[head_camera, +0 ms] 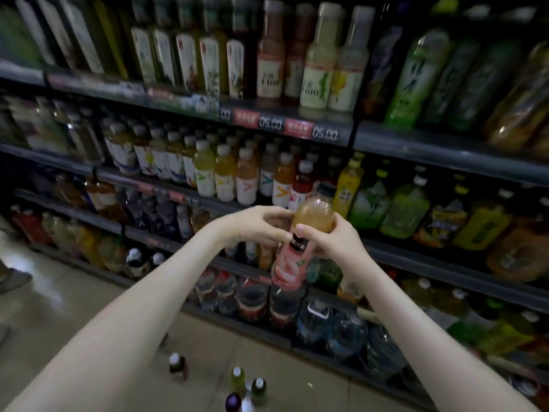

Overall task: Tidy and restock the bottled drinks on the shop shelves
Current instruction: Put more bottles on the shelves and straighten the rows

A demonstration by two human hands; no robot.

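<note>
a person is holding one clear plastic bottle of amber juice [315,214], dark-capped and wrapped in a pink peach-printed label, up in the air in front of the dark grey metal shelves [416,147]. it is hanging level with the middle tiers and is not resting on any board. both hands are gripping it: the left hand [255,228] is curling its fingers round the shoulder from the left, and the right hand [334,243] is wrapping the waist at the black band. the bottle is tilting slightly, cap towards the upper right, with the label facing outwards, so the two-handed grip is probably serving to turn it face-out before it is going into a row. at least four tiers are showing, each packed with bottles standing in files, labels forward, seemingly so shoppers are reading them at a glance. on the top tier four tall pale-labelled bottles [319,69] are standing side by side, and two red-and-black price strips [270,123] reading 05.00 are sitting on the edge below them. the white-labelled bottles with a v mark [225,179] are running too deep and too blurred to count. four small capped bottles [237,380], three white-topped and one purple-topped, are standing upright on the tiled floor [74,292], likely waiting as stock.
</note>
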